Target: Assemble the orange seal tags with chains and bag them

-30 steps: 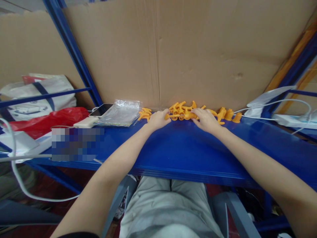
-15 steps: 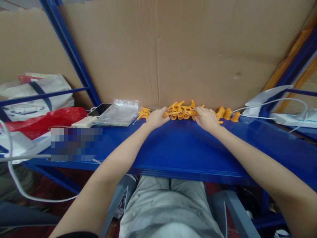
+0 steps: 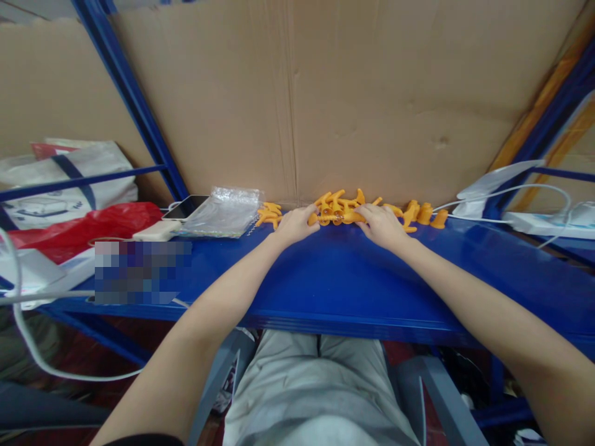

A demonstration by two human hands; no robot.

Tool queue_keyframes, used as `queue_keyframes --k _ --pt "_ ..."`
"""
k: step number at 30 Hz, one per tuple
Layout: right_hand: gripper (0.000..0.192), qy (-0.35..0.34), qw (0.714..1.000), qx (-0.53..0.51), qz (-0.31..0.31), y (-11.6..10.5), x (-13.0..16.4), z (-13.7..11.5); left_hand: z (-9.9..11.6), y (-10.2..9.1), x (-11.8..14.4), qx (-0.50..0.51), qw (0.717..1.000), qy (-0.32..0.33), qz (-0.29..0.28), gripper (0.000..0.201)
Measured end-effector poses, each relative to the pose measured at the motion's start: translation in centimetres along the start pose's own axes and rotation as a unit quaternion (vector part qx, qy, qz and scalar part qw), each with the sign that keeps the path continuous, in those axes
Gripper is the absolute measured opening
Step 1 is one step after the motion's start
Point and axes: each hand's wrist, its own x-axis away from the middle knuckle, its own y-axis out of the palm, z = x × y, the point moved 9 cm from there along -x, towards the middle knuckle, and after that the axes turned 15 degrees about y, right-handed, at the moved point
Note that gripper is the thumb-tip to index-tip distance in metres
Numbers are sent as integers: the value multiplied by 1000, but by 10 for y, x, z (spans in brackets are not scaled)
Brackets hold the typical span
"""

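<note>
Near the back of the blue table (image 3: pixel 334 279), my left hand (image 3: pixel 296 226) is closed on the end of an orange plastic piece (image 3: pixel 314 219). Facing it, my right hand (image 3: pixel 382 224) pinches another orange plastic piece (image 3: pixel 354 216). The two pieces meet or nearly meet between my hands; whether they are joined, I cannot tell. Just behind lies a pile of branched orange parts (image 3: pixel 341 201), some with round open ends. More branched orange parts (image 3: pixel 269 214) lie left of my left hand. Orange cup-like parts (image 3: pixel 424 214) stand to the right. My fingers partly cover both held pieces.
A clear plastic bag (image 3: pixel 227 210), a phone (image 3: pixel 186 207) and a white box (image 3: pixel 155 230) lie at the left, beside a red bag (image 3: pixel 111 226). Cardboard (image 3: pixel 297 105) stands behind the table. White cables (image 3: pixel 502 189) run at the right.
My right hand has shifted slightly left, so the two held orange pieces are closer together. The chain-like metal strand that showed between them is no longer clearly visible.
</note>
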Motion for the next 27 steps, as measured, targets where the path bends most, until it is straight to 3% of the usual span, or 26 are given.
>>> queue_keyframes --k 8,12,17,21,27 --pt "33 -75 980 -184 17 3 4 -7 9 -5 -1 8 992 72 102 29" --pt "33 -70 966 -247 10 7 0 -2 6 -5 -1 18 985 97 143 28" --pt "37 -30 948 -316 -14 10 -5 6 1 -6 -1 12 987 66 147 30" --pt "47 19 899 -428 -87 25 -10 19 1 -7 -1 5 989 47 141 31" --pt "46 98 817 -546 -161 36 -12 32 -2 -6 -1 -6 988 47 147 30"
